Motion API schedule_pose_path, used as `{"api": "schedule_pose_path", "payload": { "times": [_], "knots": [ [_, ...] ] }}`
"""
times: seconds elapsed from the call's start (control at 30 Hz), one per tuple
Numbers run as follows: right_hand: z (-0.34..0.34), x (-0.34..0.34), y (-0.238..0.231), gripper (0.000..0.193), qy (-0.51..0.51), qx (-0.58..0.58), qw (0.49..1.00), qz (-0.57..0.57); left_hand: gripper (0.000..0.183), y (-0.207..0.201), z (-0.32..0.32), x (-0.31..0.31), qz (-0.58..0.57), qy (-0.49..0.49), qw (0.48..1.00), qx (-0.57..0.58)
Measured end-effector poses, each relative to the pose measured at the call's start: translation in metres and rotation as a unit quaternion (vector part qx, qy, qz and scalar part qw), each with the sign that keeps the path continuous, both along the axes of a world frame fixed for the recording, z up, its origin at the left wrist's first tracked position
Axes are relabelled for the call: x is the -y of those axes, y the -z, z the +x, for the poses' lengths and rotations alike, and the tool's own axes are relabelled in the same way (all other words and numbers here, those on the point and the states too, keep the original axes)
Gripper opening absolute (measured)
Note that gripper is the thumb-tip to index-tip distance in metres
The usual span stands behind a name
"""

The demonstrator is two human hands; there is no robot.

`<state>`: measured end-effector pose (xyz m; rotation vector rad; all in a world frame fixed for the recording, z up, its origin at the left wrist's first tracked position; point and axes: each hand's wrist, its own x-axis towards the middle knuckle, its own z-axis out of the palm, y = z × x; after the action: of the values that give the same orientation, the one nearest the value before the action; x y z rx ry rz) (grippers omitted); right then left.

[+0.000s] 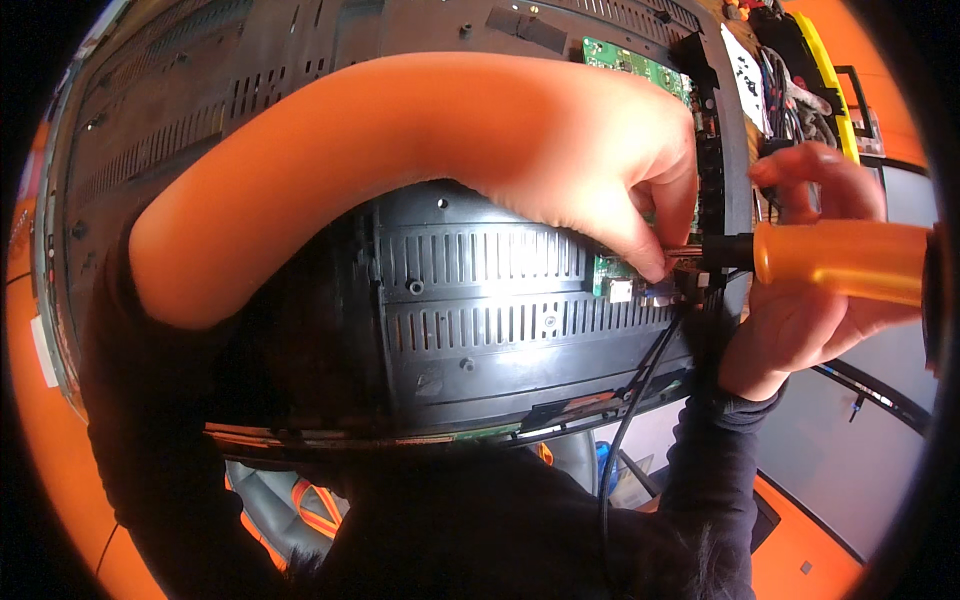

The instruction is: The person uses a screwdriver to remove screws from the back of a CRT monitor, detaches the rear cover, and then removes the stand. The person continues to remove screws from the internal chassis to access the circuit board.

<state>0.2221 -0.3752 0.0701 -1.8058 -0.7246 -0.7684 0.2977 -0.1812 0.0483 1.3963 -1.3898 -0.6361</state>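
Note:
A large black monitor back cover with vent slots lies face down in front of me. A green circuit board shows at its open right side. My right hand grips a screwdriver with an orange handle, its shaft pointing left into the cover's right edge. My left hand reaches over the cover from the left, its fingertips pinched at the screwdriver's tip near a small connector. The tip itself is hidden by my fingers.
The monitor rests on an orange table. A yellow-edged tool case with cables and parts lies at the upper right. Black cables hang from the cover's lower right edge. A grey panel lies to the right.

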Motion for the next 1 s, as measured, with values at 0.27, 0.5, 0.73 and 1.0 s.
{"api": "schedule_pose_path", "payload": {
  "times": [0.27,0.5,0.73,1.0],
  "knots": [
    [0.0,-0.002,0.0,0.05,-0.006,-0.009,1.0,-0.001,0.018,-0.001,-0.001,-0.003,0.077,-0.019,0.995,-0.062],
    [-0.002,0.0,0.003,0.049,-0.009,-0.011,1.0,-0.001,0.02,0.003,0.0,0.001,0.028,-0.015,0.999,-0.004],
    [0.009,0.004,-0.009,0.048,-0.054,-0.059,0.996,0.03,0.02,0.001,0.002,-0.001,0.101,-0.016,0.994,-0.04],
    [0.012,-0.011,-0.004,0.046,-0.034,0.001,0.999,-0.039,0.015,-0.005,-0.003,0.0,0.109,-0.048,0.993,0.002]
  ]
}}
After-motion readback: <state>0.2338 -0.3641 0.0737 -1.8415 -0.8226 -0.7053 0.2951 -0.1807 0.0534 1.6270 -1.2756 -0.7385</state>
